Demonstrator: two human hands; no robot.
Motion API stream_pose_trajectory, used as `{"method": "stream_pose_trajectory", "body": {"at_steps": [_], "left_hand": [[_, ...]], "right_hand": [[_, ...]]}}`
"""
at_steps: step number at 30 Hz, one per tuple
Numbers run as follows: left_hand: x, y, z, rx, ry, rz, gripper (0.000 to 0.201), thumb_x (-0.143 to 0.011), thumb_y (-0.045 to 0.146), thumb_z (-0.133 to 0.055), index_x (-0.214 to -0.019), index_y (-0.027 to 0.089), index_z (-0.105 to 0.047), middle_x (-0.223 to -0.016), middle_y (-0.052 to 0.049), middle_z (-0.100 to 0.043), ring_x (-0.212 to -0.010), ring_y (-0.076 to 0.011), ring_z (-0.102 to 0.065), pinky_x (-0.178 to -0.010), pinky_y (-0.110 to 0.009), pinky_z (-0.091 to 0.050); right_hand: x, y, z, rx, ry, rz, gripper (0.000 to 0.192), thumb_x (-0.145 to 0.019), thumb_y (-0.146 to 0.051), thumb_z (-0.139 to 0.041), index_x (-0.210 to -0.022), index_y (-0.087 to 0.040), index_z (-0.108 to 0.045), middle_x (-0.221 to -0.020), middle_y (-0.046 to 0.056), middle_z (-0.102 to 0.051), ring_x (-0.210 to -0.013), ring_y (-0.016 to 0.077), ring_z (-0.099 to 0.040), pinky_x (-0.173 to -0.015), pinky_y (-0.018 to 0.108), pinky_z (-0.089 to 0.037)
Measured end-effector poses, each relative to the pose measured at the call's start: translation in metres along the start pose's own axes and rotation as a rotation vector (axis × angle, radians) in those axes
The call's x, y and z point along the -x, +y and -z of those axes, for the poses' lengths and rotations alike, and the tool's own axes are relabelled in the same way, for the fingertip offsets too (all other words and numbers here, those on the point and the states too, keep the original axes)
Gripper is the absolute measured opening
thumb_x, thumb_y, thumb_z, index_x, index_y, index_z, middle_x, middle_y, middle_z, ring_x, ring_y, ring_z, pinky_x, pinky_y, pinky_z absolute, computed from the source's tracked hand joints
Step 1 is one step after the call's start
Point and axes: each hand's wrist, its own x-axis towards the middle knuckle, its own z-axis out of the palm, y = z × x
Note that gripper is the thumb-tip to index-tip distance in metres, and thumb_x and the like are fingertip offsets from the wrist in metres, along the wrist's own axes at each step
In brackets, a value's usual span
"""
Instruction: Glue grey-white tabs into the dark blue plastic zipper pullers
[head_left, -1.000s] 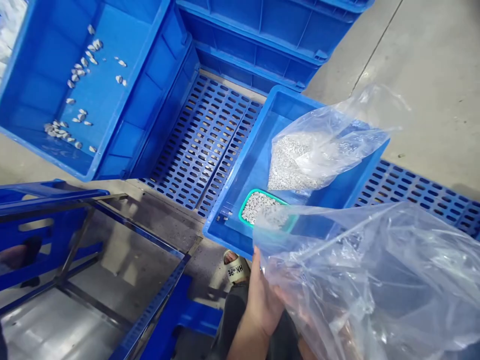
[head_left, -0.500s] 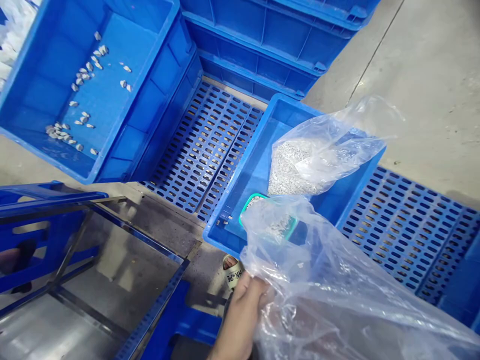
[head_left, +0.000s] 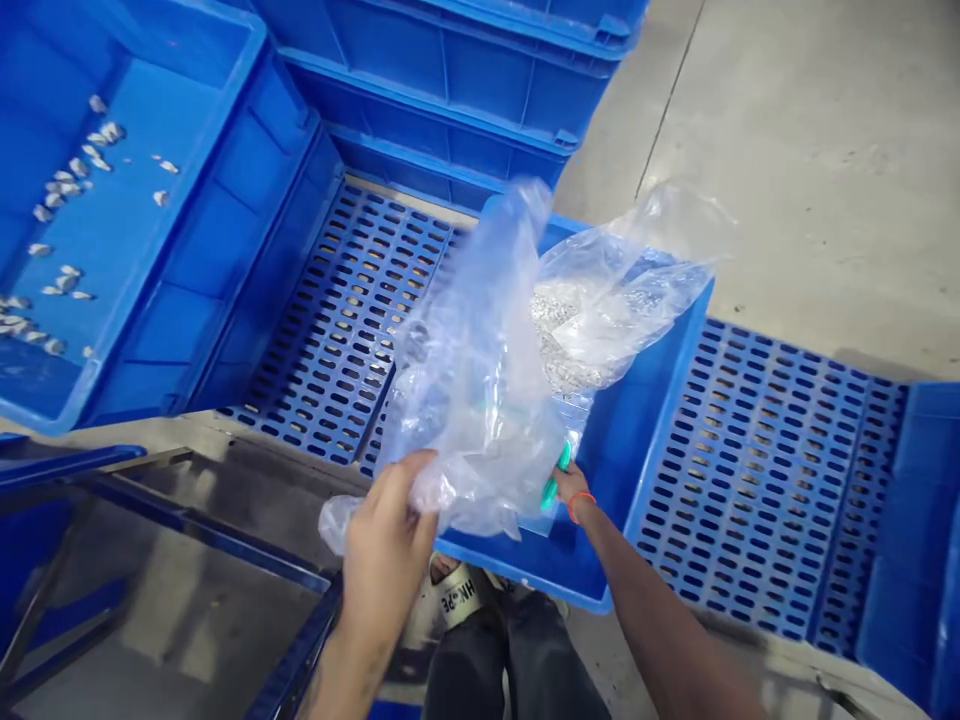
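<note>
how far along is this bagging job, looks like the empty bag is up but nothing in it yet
Done: a filled bag of small parts already lies in the blue bin. In hand: the left hand grips an empty clear bag, and the right hand reaches the green scoop in the bin. Left: the empty bag holds no parts yet.

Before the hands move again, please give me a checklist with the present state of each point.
1. Left hand grips the empty clear plastic bag: ok.
2. Right hand touches the green-rimmed scoop: ok, though mostly hidden.
3. Scoop filled: cannot tell.
4. Bag mouth open: cannot tell, crumpled.
5. Second clear bag of small grey parts rests inside the blue plastic crate: ok.
</note>
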Motion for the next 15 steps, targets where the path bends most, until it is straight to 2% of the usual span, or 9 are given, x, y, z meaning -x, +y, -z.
{"method": "stream_pose_trajectory", "body": {"at_steps": [2,4,8,10,12,13,15], "left_hand": [[-0.005,-0.018,-0.023,-0.043,-0.027,0.081,0.041,-0.071,0.002,-0.050,-0.106,0.022,-0.059,-0.097,-0.004,-0.065,-0.080,-0.0200,-0.062,-0.065,-0.030,-0.048],[-0.007,-0.032,-0.042,-0.082,-0.026,0.163,0.038,-0.076,0.002,-0.049,-0.109,0.020,-0.057,-0.097,-0.005,-0.063,-0.075,-0.0187,-0.061,-0.064,-0.033,-0.049],[-0.005,-0.045,-0.063,-0.109,0.087,0.349,0.027,-0.086,0.018,-0.051,-0.113,0.018,-0.052,-0.107,-0.007,-0.057,-0.086,-0.0191,-0.059,-0.072,-0.038,-0.051],[-0.001,-0.048,-0.074,-0.099,0.132,0.438,0.030,-0.086,0.024,-0.052,-0.115,0.018,-0.050,-0.116,-0.008,-0.054,-0.095,-0.0215,-0.057,-0.077,-0.041,-0.051],[0.003,-0.049,-0.090,-0.072,0.119,0.511,0.032,-0.086,0.027,-0.053,-0.117,0.019,-0.050,-0.120,-0.009,-0.053,-0.099,-0.0227,-0.057,-0.081,-0.043,-0.050],[0.005,-0.049,-0.100,-0.051,0.089,0.543,0.032,-0.085,0.028,-0.053,-0.116,0.019,-0.051,-0.119,-0.009,-0.054,-0.099,-0.0229,-0.057,-0.081,-0.044,-0.050],[0.006,-0.049,-0.122,0.011,-0.009,0.595,0.028,-0.085,0.029,-0.055,-0.110,0.018,-0.055,-0.116,-0.008,-0.057,-0.097,-0.0221,-0.058,-0.082,-0.044,-0.050]], "right_hand": [[0.000,0.003,0.004,0.004,-0.031,-0.081,0.029,-0.087,-0.033,-0.053,-0.109,-0.015,-0.054,-0.105,0.005,-0.058,-0.086,0.0153,-0.059,-0.073,0.034,-0.052],[0.005,0.004,0.010,0.004,-0.057,-0.129,0.027,-0.087,-0.033,-0.054,-0.107,-0.014,-0.054,-0.103,0.005,-0.059,-0.085,0.0147,-0.059,-0.071,0.033,-0.052],[0.036,0.013,0.036,-0.001,-0.051,-0.160,0.026,-0.086,-0.032,-0.055,-0.105,-0.014,-0.055,-0.100,0.004,-0.060,-0.083,0.0145,-0.060,-0.070,0.032,-0.053],[0.066,0.022,0.057,0.013,-0.020,-0.183,0.027,-0.086,-0.032,-0.054,-0.105,-0.013,-0.055,-0.099,0.004,-0.060,-0.083,0.0147,-0.061,-0.070,0.032,-0.053],[0.103,0.030,0.085,0.054,0.032,-0.212,0.030,-0.087,-0.035,-0.053,-0.107,-0.013,-0.055,-0.100,0.005,-0.061,-0.085,0.0154,-0.061,-0.072,0.032,-0.053],[0.121,0.033,0.101,0.089,0.069,-0.221,0.035,-0.086,-0.042,-0.051,-0.112,-0.017,-0.053,-0.103,0.006,-0.060,-0.087,0.0169,-0.061,-0.071,0.032,-0.054],[0.150,0.033,0.132,0.173,0.124,-0.220,0.041,-0.081,-0.055,-0.052,-0.117,-0.035,-0.050,-0.106,0.005,-0.059,-0.098,0.0208,-0.060,-0.062,0.028,-0.054]]}}
